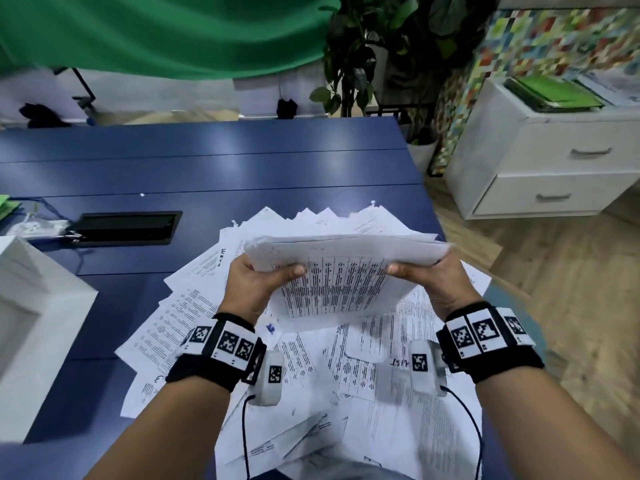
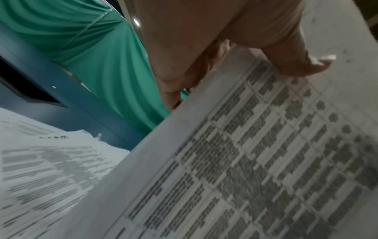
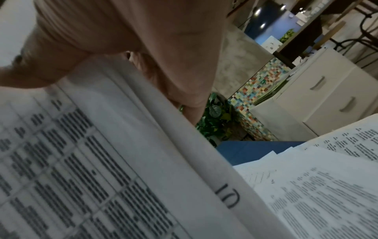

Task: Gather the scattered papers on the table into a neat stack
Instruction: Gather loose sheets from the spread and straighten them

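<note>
While loose printed papers [image 1: 388,403] lie fanned and overlapping across the near part of the blue table [image 1: 207,168], both hands hold a gathered bundle of sheets [image 1: 343,271] up above them, its near face a printed grid tilted toward the person. The left hand [image 1: 251,282] grips the bundle's left edge, thumb [image 2: 296,64] pressed on the printed face and fingers curled behind; the right hand [image 1: 434,282] grips the right edge the same way, its thumb on the front. More scattered sheets [image 1: 332,220] spread on the table just beyond the bundle. Farther left, a black recessed tray [image 1: 128,228] is set into the tabletop; what it holds cannot be made out. At the near left edge stands a white box [image 1: 31,306]. Far right, on the floor, a white drawer cabinet [image 1: 554,161] carries a green folder [image 1: 550,93] on top; both its drawers are closed
</note>
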### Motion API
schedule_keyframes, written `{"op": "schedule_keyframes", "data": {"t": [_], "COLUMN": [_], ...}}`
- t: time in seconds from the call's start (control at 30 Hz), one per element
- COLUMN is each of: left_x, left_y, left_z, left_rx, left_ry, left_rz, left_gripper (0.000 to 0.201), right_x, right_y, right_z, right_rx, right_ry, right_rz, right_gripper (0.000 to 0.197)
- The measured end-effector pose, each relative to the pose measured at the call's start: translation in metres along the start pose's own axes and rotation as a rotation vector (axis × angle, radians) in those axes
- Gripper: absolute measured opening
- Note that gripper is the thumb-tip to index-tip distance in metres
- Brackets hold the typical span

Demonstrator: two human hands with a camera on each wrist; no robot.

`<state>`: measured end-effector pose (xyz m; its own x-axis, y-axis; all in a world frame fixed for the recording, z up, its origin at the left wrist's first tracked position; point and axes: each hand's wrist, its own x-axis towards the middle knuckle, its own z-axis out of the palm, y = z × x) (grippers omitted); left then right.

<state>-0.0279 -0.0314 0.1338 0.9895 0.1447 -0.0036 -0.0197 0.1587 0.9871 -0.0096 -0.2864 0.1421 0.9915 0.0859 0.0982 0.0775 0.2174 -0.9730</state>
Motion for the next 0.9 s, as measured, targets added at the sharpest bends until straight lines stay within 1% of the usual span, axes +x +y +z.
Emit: {"op": "schedule_keyframes", "data": {"t": [0.03,0.1,0.17,0.2,0.3,0.37,0.4,0.43,0.5,0.53,0.57,0.6,0.63,0.67,0.7,0.73,0.77,0.83,0.9], "left_x": [0.0,-0.001,0.001,0.003,0.004,0.001,-0.002,-0.003,-0.006,-0.007,-0.009,-0.01,-0.01,-0.01,-0.009,-0.009,-0.006,-0.004,-0.004], "left_y": [-0.002,-0.001,0.004,0.006,0.011,0.005,0.0,-0.006,-0.016,-0.021,-0.022,-0.026,-0.027,-0.029,-0.031,-0.033,-0.035,-0.035,-0.041], "left_z": [0.003,0.01,0.016,0.018,0.017,0.014,0.013,0.012,0.011,0.011,0.014,0.016,0.019,0.02,0.021,0.022,0.022,0.025,0.026], "left_rx": [0.005,0.008,-0.006,-0.023,-0.017,0.017,0.066,0.129,0.237,0.258,0.261,0.261,0.24,0.237,0.243,0.249,0.237,0.174,0.186], "left_ry": [-0.011,-0.01,0.0,0.005,0.039,0.032,0.026,0.032,0.088,0.109,0.112,0.092,0.073,0.054,0.038,0.043,0.05,0.082,0.115], "left_rz": [-0.006,-0.009,0.008,0.024,0.037,-0.017,-0.076,-0.143,-0.307,-0.382,-0.43,-0.477,-0.486,-0.482,-0.465,-0.447,-0.442,-0.456,-0.481], "left_gripper": [0.053,0.048,0.056,0.057,0.051,0.053,0.061,0.075,0.105,0.115,0.118,0.112,0.095,0.073,0.056,0.049,0.046,0.037,0.041], "right_x": [-0.001,0.001,0.005,0.007,0.009,0.006,0.004,0.002,-0.001,-0.001,0.0,0.001,0.003,0.005,0.008,0.01,0.012,0.013,0.012], "right_y": [0.003,0.007,0.002,-0.001,-0.007,0.002,0.009,0.019,0.039,0.047,0.053,0.056,0.058,0.058,0.058,0.057,0.059,0.063,0.072], "right_z": [0.002,0.008,0.015,0.017,0.014,0.008,0.006,0.002,-0.002,-0.003,-0.002,-0.001,0.001,0.003,0.005,0.005,0.004,-0.001,-0.007], "right_rx": [0.002,0.008,-0.002,-0.006,0.009,0.013,0.0,-0.015,-0.046,-0.063,-0.072,-0.068,-0.057,-0.051,-0.047,-0.047,-0.049,-0.076,-0.134], "right_ry": [-0.014,-0.043,-0.05,-0.05,-0.027,0.007,0.023,0.043,0.07,0.081,0.085,0.072,0.047,0.021,0.013,0.022,0.046,0.086,0.091], "right_rz": [0.011,0.032,0.033,0.022,-0.002,0.022,0.053,0.099,0.201,0.247,0.281,0.299,0.31,0.321,0.334,0.34,0.342,0.353,0.395], "right_gripper": [0.037,0.047,0.058,0.057,0.047,0.036,0.035,0.035,0.041,0.048,0.053,0.054,0.051,0.049,0.048,0.048,0.046,0.04,0.035]}}
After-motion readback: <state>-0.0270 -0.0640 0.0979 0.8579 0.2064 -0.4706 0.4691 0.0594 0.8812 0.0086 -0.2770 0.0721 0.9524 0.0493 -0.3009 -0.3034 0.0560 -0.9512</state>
